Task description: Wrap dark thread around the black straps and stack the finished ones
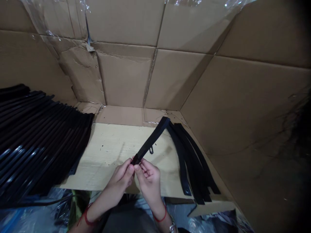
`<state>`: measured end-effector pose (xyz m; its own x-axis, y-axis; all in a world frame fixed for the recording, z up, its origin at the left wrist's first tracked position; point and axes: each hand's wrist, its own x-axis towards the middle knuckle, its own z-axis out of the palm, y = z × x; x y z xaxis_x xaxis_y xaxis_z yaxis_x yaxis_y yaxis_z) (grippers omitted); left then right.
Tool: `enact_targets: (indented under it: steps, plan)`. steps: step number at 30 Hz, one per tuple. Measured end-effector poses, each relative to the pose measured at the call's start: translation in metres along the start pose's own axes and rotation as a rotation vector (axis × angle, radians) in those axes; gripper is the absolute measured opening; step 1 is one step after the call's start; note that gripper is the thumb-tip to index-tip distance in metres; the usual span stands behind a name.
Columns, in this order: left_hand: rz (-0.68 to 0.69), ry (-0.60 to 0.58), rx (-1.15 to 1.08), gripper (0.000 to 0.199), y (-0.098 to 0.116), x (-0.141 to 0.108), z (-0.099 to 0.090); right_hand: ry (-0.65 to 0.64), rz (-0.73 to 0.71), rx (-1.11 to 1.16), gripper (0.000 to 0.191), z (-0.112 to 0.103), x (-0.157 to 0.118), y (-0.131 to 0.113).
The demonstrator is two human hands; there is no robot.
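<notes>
A flat black strap (152, 139) rises from my fingers at the near side of the board and bends over at its far top. My left hand (121, 176) is closed, pinching the strap's near end between thumb and fingers. Right beside it, my right hand (148, 181) grips the same end, thumb tip close to the other thumb. What lies inside the fingertips is hidden. Just right of the strap's middle is a small black loop-shaped piece (151, 150); whether it is attached cannot be told.
Many black strips (41, 139) lie in a wide row at left. Several more black straps (194, 161) lie fanned at right. Cardboard walls (126, 77) enclose the back and right of the pale board (107, 168). Plastic wrap (36, 216) shows below the board's front edge.
</notes>
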<state>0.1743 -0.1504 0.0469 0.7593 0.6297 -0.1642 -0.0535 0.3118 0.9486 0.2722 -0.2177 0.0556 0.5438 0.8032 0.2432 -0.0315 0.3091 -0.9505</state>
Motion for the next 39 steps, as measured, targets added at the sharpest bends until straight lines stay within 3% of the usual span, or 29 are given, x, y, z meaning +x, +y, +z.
enact_targets:
  steps: [4,10,13,26,28,32,35,39]
  plan:
    - [-0.115,-0.201,-0.187,0.052,-0.004,0.003,-0.006,-0.082,0.055,0.006,0.027,-0.001,0.0,-0.004]
    - [-0.329,-0.738,-0.645,0.048,-0.009,0.016,-0.015,-0.032,0.05,-0.093,0.027,-0.005,-0.002,-0.004]
    - [-0.35,-0.814,-0.716,0.045,-0.011,0.02,-0.014,0.015,0.017,-0.14,0.027,-0.006,-0.003,-0.004]
    - [-0.402,-0.756,-0.622,0.052,-0.016,0.022,-0.011,0.117,0.007,-0.14,0.035,-0.004,-0.007,-0.002]
    - [-0.379,-0.625,-0.531,0.051,-0.014,0.018,-0.008,0.134,0.009,-0.177,0.035,-0.006,-0.008,-0.001]
    - [-0.103,-0.209,-0.17,0.053,-0.008,0.008,0.001,0.132,0.041,-0.169,0.033,-0.008,-0.006,-0.001]
    - [-0.059,-0.149,-0.126,0.054,-0.002,0.002,0.004,0.071,0.043,-0.107,0.034,-0.009,-0.006,-0.002]
    - [-0.203,-0.211,-0.229,0.052,0.001,-0.002,0.0,-0.095,0.117,0.018,0.039,-0.012,-0.006,0.003]
